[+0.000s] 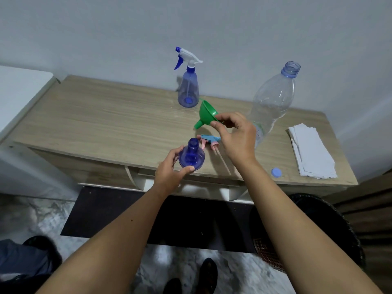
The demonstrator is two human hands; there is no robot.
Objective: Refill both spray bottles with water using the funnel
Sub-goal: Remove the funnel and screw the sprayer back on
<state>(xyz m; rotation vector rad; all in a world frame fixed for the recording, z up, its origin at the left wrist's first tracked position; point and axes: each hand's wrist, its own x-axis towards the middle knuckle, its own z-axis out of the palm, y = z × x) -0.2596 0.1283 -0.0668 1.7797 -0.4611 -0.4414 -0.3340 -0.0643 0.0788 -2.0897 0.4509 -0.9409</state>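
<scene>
Head view shows the left hand [169, 170] gripping the open blue plastic spray bottle [191, 155] at 6 o'clock of the wooden table [106, 122], while the right hand [237, 134] pinches the green plastic funnel [206, 115] above it; no filling has begun, and the second capped spray bottle [188, 90] waits at 12 o'clock.

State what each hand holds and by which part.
Left hand grips the open spray bottle around its body; right hand pinches the green funnel at its cone.
</scene>
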